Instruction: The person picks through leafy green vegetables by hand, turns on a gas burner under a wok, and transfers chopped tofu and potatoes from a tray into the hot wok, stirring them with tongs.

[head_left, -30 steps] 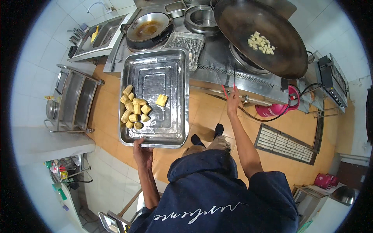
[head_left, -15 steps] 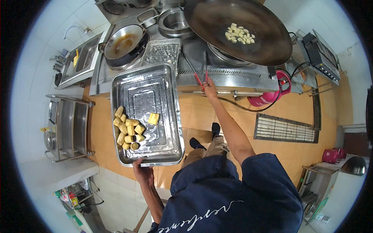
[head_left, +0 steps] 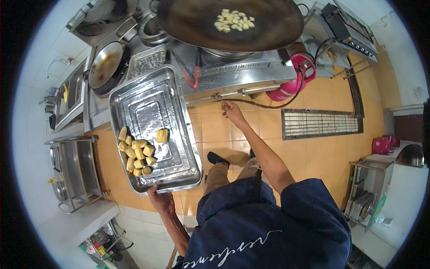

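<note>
My left hand (head_left: 162, 200) grips the near rim of a rectangular steel tray (head_left: 179, 154), thumb on top of the edge. Several peeled, yellow banana-like chunks (head_left: 138, 152) cluster in its left half, with one squarish yellow piece (head_left: 162, 136) apart from them. The tray's far end reaches the stove counter. My right hand (head_left: 233, 113) is in front of the counter, below the gas knobs, holding nothing, its fingers loosely bent and apart. Red-handled tongs (head_left: 191, 80) lie on the counter's front edge, beyond that hand. Pale cubes (head_left: 234, 20) sit in a big dark wok (head_left: 192, 27).
On the counter's left are a pan with brown residue (head_left: 107, 65) and a wet metal tray (head_left: 145, 60). A pink gas cylinder (head_left: 286, 88) and its black hose (head_left: 264, 106) stand to the right. A floor grate (head_left: 322, 123) lies nearby; a steel trolley (head_left: 76, 170) is at left.
My right hand has let go of the tongs, which now rest on the counter, and has drawn back toward me. The view has shifted right; my left hand still holds the tray.
</note>
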A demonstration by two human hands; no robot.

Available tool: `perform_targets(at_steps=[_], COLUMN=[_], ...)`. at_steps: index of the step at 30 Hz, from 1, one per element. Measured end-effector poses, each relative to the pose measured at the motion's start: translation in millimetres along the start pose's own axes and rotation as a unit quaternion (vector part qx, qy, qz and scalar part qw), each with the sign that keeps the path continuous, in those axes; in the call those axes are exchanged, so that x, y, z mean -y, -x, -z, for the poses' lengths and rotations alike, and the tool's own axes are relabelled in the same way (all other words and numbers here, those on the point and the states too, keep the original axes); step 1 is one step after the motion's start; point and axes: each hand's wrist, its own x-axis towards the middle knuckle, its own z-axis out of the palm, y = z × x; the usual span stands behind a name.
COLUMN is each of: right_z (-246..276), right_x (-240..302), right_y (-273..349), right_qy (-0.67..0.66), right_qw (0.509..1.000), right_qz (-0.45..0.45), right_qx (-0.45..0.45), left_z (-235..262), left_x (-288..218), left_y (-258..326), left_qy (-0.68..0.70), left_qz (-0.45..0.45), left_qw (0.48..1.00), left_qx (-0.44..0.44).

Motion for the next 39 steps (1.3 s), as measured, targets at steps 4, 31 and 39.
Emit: perform_targets(at_steps=[4, 31, 39], right_z=[101, 376, 376], right_x=[-40, -297, -324], right_y=[9, -233, -281], right_qy=[-0.052, 0.100, 0.103], right_qw=[0.998, 0.982, 0.972], right_qz=[-0.010, 0.133, 0.182], right_qx=[-0.027, -0.089, -0.110], left_z=[-33, -223, -259], left_x=[78, 514, 563], left_y=[19, 25, 12], left_qy=[-0.001, -0.120, -0.149], left_qz=[-0.022, -0.099, -0.133], left_qw=[1.000, 0.988, 0.979], left_qx=[0.016, -0.020, -0.031])
